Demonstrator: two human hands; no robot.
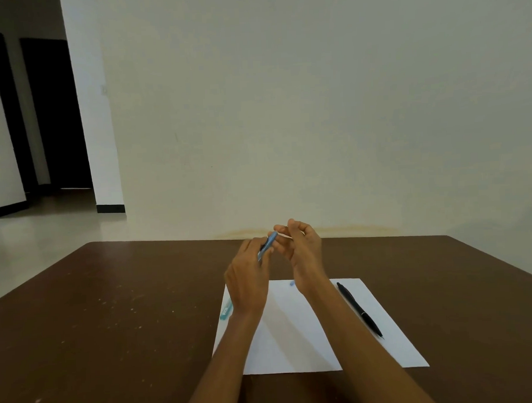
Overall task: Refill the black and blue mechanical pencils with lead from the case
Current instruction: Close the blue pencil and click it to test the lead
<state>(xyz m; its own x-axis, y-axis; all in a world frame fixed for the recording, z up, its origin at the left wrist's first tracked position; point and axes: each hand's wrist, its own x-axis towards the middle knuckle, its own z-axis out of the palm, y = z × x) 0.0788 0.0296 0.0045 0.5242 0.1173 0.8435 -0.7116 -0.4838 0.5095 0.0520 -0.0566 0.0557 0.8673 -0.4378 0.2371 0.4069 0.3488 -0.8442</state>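
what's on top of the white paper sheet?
On the white paper sheet: a black mechanical pencil near its right edge, a small blue piece near the far edge, and a translucent teal lead case at the left edge, partly hidden by the left wrist.

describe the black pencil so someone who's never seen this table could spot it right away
On the brown table lies a white sheet of paper. Along the sheet's right side lies the black mechanical pencil, untouched. It is the only dark, slim stick there; the blue pencil is up in the hands.
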